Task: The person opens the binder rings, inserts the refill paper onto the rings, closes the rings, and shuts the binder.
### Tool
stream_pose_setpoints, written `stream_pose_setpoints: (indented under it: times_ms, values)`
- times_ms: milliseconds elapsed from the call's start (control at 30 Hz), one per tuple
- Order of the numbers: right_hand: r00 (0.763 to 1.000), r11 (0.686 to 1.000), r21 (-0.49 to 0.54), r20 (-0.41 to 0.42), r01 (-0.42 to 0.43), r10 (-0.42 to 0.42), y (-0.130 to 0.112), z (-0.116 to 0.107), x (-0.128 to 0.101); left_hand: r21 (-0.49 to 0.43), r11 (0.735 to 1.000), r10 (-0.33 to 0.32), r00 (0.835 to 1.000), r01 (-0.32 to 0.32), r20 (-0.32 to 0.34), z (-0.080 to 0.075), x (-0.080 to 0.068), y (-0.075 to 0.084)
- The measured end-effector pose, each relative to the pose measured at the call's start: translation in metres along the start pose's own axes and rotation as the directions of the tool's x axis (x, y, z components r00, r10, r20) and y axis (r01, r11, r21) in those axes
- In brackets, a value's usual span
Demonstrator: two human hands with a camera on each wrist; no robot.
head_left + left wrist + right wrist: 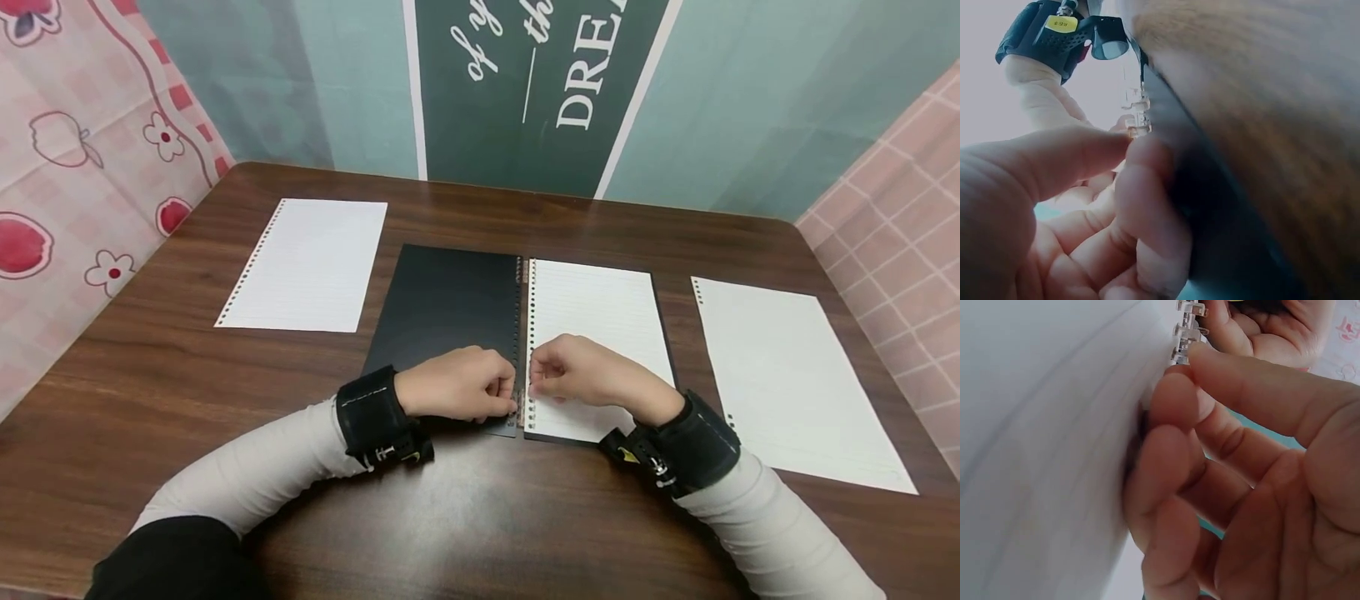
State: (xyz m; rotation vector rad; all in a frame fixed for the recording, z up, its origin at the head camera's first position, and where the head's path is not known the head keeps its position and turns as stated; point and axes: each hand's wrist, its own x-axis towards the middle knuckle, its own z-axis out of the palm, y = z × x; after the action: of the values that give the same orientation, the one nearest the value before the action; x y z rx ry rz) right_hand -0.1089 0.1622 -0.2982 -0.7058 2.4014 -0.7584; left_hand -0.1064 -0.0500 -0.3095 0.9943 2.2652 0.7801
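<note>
A loose-leaf ring binder lies open flat on the table, its black cover on the left and a stack of ruled paper on the right. Clear plastic binder rings run down the middle. My left hand pinches the rings near the lower end of the spine, thumb and index finger together from the cover side. From the paper side, my right hand pinches the same row, its other fingers curled against the sheet. Fingertips partly hide the gripped rings, so whether these are snapped together I cannot tell.
One loose punched sheet lies at the left of the brown wooden table. On the right is another loose paper, partly behind the right wrist. Black straps with cameras circle both wrists. A blue-green cloth hangs behind the table.
</note>
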Motion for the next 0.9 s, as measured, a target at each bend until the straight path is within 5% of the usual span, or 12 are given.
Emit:
stream_pose_setpoints:
  times_ms: [167, 400, 567, 900]
  values:
    - [1.000, 1.000, 0.006, -0.015, -0.017, 0.017, 0.002, -0.016, -0.008, -0.021, 1.000, 0.007, 1.000, -0.007, -0.004, -0.006, -0.005, 0.000]
    - [0.972, 0.990, -0.040, -0.197, -0.135, 0.125, 0.004, -0.052, -0.037, -0.036, 0.994, 0.098, 0.988, -0.103, -0.119, -0.028, -0.005, 0.002]
    - [0.965, 0.989, -0.055, -0.234, -0.138, 0.121, 0.005, -0.069, -0.056, -0.062, 0.984, 0.153, 0.976, -0.164, -0.153, -0.036, 0.006, 0.008]
    - [0.943, 0.980, -0.045, -0.284, -0.195, 0.175, 0.011, -0.090, -0.080, -0.061, 0.981, 0.175, 0.976, -0.184, -0.128, -0.043, 0.040, 0.036]
